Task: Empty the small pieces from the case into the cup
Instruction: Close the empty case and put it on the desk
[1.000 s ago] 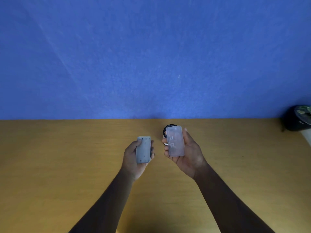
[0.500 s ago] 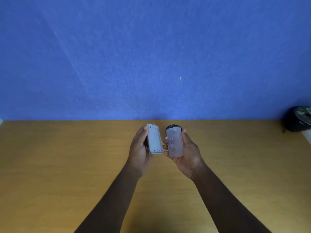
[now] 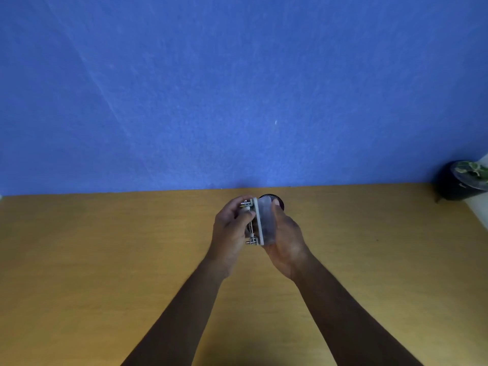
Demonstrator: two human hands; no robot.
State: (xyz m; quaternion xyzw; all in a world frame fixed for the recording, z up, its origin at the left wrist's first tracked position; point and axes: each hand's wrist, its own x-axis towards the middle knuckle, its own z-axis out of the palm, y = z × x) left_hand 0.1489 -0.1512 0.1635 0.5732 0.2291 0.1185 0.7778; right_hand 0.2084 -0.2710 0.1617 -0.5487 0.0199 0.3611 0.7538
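My left hand holds the grey half of the case, turned on edge, with small metal pieces showing on its left face. My right hand holds the translucent half of the case pressed against the grey half. Both halves meet above the wooden table. The black cup stands just behind the hands; only part of its rim shows at the upper right of the case.
A blue wall rises behind the table's far edge. A black pot with a green plant stands at the far right edge, beside a white surface.
My left hand has swung its grey half rightward and tilted it on edge until it meets the translucent half in my right hand. The right hand barely moved.
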